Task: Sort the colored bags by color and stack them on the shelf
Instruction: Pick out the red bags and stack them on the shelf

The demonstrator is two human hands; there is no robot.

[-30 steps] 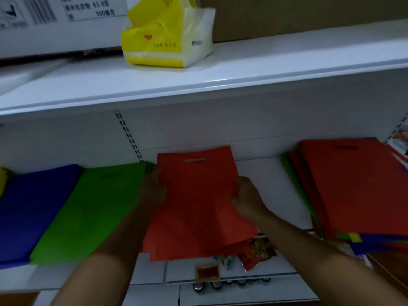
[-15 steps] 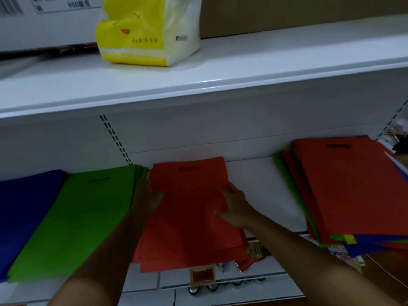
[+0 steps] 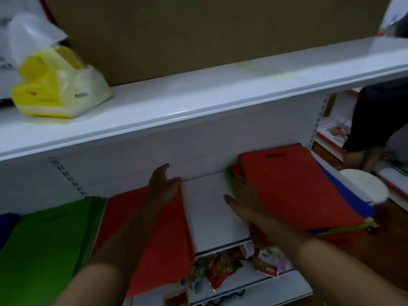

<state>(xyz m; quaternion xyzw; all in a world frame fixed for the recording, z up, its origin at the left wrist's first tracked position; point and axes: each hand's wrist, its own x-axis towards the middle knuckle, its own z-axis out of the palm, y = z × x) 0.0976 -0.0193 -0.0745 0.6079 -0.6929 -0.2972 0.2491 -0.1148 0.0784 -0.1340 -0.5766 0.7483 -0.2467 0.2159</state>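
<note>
Since a second ago both hands are leaving the red bag (image 3: 154,230), now lying beside the green pile (image 3: 48,239); left hand (image 3: 163,186) is hovering spread; right hand (image 3: 242,195), fingers spread, is reaching the mixed stack (image 3: 298,184), still needing sorting.

The right hand (image 3: 245,199) is motion-blurred, so whether its fingers touch the mixed stack (image 3: 304,191) cannot be told. The left forearm hides part of the red bag (image 3: 167,235). The blue bag (image 3: 5,226) is cut off at the left edge. Snack packets (image 3: 223,268) below are too blurred to read.
</note>
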